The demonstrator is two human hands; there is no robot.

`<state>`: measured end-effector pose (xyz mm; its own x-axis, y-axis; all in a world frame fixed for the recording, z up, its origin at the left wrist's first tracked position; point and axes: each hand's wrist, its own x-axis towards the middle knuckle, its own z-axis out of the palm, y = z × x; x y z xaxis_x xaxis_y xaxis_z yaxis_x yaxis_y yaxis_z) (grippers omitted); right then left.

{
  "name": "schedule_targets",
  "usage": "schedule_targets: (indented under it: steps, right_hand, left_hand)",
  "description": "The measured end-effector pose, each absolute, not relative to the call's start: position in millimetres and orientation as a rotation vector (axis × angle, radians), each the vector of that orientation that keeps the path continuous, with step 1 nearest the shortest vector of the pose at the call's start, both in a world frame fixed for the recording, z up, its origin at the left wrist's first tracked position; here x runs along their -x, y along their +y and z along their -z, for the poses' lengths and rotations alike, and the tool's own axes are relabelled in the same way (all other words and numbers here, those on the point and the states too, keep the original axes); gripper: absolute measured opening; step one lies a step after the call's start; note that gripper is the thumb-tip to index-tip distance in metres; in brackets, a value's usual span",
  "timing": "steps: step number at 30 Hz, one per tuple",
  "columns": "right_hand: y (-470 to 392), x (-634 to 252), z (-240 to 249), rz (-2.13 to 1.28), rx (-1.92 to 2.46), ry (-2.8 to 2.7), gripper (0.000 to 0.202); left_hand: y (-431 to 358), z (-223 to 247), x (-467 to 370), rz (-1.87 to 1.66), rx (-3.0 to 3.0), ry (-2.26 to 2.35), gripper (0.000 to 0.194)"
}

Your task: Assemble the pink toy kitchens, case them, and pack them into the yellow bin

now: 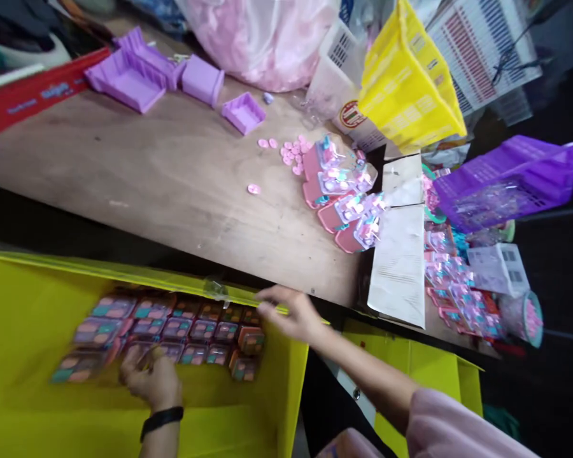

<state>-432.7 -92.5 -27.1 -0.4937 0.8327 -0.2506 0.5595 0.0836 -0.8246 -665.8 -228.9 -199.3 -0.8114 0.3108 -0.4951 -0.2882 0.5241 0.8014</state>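
My left hand (153, 376), with a black band at its wrist, reaches down into a large yellow bin (219, 426). Its fingers are curled against a small clear-lidded box (136, 348) in the packed rows; blur softens the grip. Several such boxes (203, 329), with pink, teal and orange contents, lie side by side there. Over the bin's near right rim, my right hand (289, 312) has its fingers stretched out and nothing visible in them. Whether it touches the rim I cannot tell.
Behind the bin runs a wooden table (186, 172) with purple trays (134, 83), loose pink discs (293, 152) and pink clear-topped boxes (339, 191). A white carton (398, 254), a yellow basket (410, 83) and a purple basket (506, 181) stand at the right.
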Motion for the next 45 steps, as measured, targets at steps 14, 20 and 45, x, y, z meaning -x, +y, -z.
schedule_targets:
  steps: [14,20,45]
  right_hand:
    - [96.1,172.7,-54.2,-0.376,1.827,-2.785,0.078]
    - [78.1,181.9,-77.8,-0.452,2.238,-2.864,0.056]
    - [-9.4,280.5,-19.5,-1.517,1.962,-1.058,0.067]
  left_hand:
    - [70.0,1.9,444.9,-1.204,-1.851,1.431,0.044]
    - [125.0,13.2,388.0,-0.907,-1.863,1.383,0.062]
    - [-0.5,3.9,487.2,-0.748,-0.973,1.599,0.047]
